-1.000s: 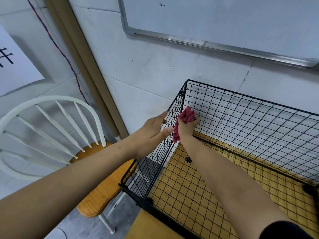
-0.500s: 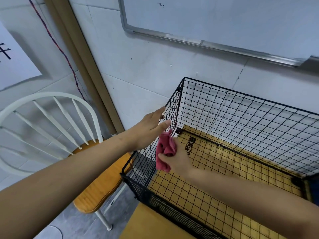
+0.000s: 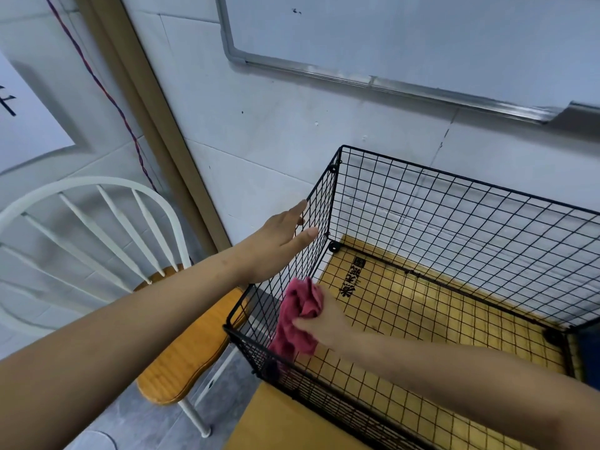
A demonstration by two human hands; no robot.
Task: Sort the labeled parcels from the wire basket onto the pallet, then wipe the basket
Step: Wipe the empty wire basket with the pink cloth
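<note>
Against the inner left wall of the black wire-mesh basket [image 3: 454, 222], close to its front-left corner: right hand [image 3: 328, 323] grips a bunched pink-red cloth [image 3: 297, 316], thumb and fingers curled round it. The cloth touches the mesh and part of it hangs down toward the basket floor.

Delta vs earlier frames:
- 1 s ago the cloth was high in the basket's back-left corner. 0.5 s ago it was partway along the left wall. It now sits lower and nearer the front corner.
- Right forearm now enters over the basket's front wall at a flatter angle.
- Left hand [image 3: 279, 241] is unchanged: fingers straight, flat against the outside of the basket's left wall near the top rim, holding nothing.
- Basket has not shifted.

Basket look: open-top rectangular box of thin black grid panels, joined by round black connectors at the corners. It stands on a yellow slatted surface [image 3: 454, 323] visible through the floor grid, with black printed characters near the back-left corner. Its back wall is just in front of the white tiled wall [image 3: 259, 125].

Left of the basket is a white spindle-back chair with a wooden seat [image 3: 97, 219]. Above the basket, a metal-framed whiteboard [image 3: 422, 27] hangs on the wall.
</note>
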